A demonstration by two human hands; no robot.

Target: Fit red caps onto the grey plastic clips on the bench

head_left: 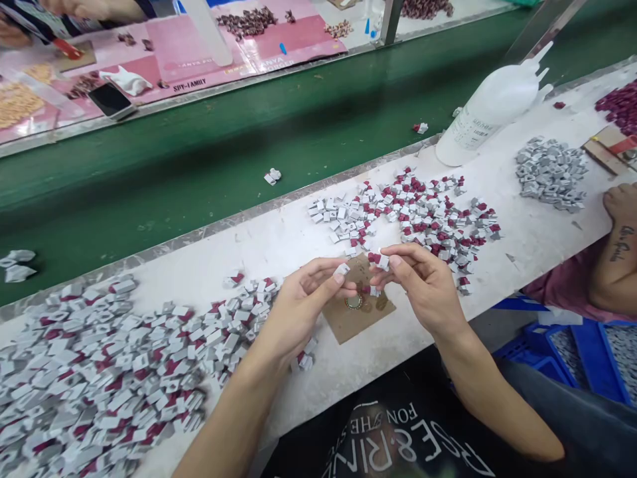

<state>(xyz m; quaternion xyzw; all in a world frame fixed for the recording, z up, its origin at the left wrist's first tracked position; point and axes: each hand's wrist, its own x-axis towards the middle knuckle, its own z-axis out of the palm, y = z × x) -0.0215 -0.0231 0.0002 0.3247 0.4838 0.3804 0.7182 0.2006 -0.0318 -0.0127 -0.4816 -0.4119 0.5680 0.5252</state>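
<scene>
Between the thumb and fingers of my left hand (318, 285) is a small light-grey plastic piece (342, 269). My right hand (423, 279) pinches a grey-and-maroon plastic piece (382, 260). The two pieces are apart, held over a brown cardboard square (343, 325). On the cardboard lies a round cap-like thing (353, 303), partly covered with something pale. Another grey-and-maroon piece (371, 290) shows just below my right fingers; whether the hand touches it I cannot tell.
A large heap of grey and maroon pieces (114, 372) spreads at left, another pile (428, 212) beyond my hands. A white bottle (488, 113) stands near the green conveyor belt (199, 159). Grey pieces (551, 174) and a co-worker's arm (617, 252) are at right; blue crates (592, 358) sit below.
</scene>
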